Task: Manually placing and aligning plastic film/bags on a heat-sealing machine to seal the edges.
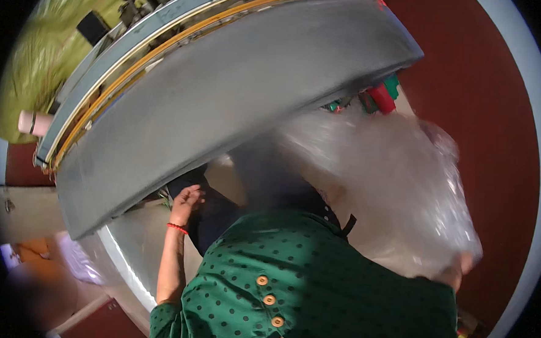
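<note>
Your right hand (461,265) grips the plastic sheet (398,182), left hand (186,204) loosely open. Yanking one-handed might snag it on the bench (244,82), tbh.

We log a workshop or small factory floor, judging by a long, grey-fronted machine (238,88) with an orange rail (195,28); we also note dark mechanical fittings (129,11) along its far side and a spread of clear plastic sheeting (398,182) beside it
</note>
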A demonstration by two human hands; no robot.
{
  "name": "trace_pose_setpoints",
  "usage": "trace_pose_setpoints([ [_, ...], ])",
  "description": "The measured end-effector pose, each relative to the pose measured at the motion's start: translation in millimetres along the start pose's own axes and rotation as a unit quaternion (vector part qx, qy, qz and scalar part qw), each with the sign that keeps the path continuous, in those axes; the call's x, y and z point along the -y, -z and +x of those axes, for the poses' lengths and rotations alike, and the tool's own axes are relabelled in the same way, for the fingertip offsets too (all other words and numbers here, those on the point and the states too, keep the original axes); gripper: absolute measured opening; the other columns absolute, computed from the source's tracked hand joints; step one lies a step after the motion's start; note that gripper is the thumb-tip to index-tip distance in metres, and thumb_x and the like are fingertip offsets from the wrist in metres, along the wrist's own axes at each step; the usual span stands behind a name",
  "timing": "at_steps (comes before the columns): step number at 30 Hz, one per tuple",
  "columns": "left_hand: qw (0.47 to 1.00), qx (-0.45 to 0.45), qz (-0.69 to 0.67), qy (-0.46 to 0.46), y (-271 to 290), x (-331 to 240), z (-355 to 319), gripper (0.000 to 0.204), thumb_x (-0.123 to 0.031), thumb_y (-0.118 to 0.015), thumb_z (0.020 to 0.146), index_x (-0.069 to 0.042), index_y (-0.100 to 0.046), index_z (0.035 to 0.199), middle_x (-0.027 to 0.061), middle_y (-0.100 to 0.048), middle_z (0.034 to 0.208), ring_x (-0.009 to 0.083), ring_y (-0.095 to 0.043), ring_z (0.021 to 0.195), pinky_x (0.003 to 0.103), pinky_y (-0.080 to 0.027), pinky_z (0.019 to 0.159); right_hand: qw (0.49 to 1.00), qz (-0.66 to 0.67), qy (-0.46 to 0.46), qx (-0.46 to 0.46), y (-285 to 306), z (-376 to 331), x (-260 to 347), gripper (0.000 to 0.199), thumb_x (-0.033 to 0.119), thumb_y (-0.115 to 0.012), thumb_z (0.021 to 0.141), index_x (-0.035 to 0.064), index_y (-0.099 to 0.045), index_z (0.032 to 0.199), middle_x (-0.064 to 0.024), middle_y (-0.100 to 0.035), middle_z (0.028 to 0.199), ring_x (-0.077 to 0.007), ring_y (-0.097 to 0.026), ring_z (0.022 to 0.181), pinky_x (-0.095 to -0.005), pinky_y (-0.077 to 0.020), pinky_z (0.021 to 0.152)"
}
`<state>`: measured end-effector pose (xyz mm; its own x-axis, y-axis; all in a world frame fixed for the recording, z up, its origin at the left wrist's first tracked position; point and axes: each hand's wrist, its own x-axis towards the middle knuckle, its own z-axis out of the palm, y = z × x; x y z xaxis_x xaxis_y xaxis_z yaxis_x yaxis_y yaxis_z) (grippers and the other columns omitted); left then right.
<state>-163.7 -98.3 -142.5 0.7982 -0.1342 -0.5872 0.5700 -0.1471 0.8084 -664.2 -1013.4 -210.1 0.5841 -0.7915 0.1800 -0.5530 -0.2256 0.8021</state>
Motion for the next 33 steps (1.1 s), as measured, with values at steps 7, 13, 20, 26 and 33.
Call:
trace_pose_setpoints([
  [7,0.967,-0.221,-0.125,0.025,71,59,-47,0.023,-0.027,-0.051,0.085,-0.012,-0.055,0.101,0.0011,-0.062,0.086,0.01,-0.057,0.069,0.021,-0.039,0.06,0.982,0.151,0.11,0.037,18,141,-178,0.028,0.023,-0.052,0.076,0.0025,-0.06,0.093,-0.018,-0.06,0.092,-0.0284,-0.059,0.077,-0.0409,-0.0458,0.067],
  [13,0.955,-0.286,-0.066,-0.048,104,35,-61,0.021,-0.026,-0.053,0.084,-0.01,-0.058,0.097,-0.0014,-0.06,0.085,0.0074,-0.054,0.075,0.021,-0.038,0.061,0.891,0.296,0.341,0.042,182,152,204,0.029,0.024,-0.057,0.072,0.0003,-0.062,0.088,-0.0191,-0.061,0.088,-0.0273,-0.061,0.072,-0.0408,-0.0481,0.06],
  [20,0.708,-0.659,0.254,-0.024,274,111,-104,0.031,-0.011,-0.05,0.08,0.001,-0.052,0.108,0.0179,-0.055,0.107,0.0273,-0.053,0.1,0.033,-0.04,0.087,0.721,0.359,0.588,-0.074,689,-54,346,0.037,0.022,-0.06,0.072,0.0049,-0.054,0.105,-0.0193,-0.06,0.089,-0.0346,-0.057,0.083,-0.0411,-0.0447,0.073],
  [26,0.702,-0.598,0.369,0.119,290,151,-172,0.024,-0.009,-0.046,0.078,-0.001,-0.058,0.096,0.0181,-0.056,0.102,0.0315,-0.053,0.095,0.036,-0.042,0.082,0.566,0.323,0.74,-0.17,795,-153,365,0.037,0.021,-0.062,0.071,0.006,-0.054,0.103,-0.0163,-0.059,0.091,-0.0325,-0.057,0.084,-0.0407,-0.0456,0.071],
  [33,0.69,-0.605,0.379,0.118,235,186,-230,0.011,-0.006,-0.051,0.076,-0.002,-0.061,0.079,0.0121,-0.06,0.08,0.0193,-0.058,0.065,0.029,-0.046,0.061,0.417,0.305,0.833,-0.198,810,-207,389,0.034,0.021,-0.061,0.071,0.0076,-0.054,0.101,-0.0123,-0.059,0.089,-0.0303,-0.058,0.079,-0.0403,-0.0458,0.068],
])
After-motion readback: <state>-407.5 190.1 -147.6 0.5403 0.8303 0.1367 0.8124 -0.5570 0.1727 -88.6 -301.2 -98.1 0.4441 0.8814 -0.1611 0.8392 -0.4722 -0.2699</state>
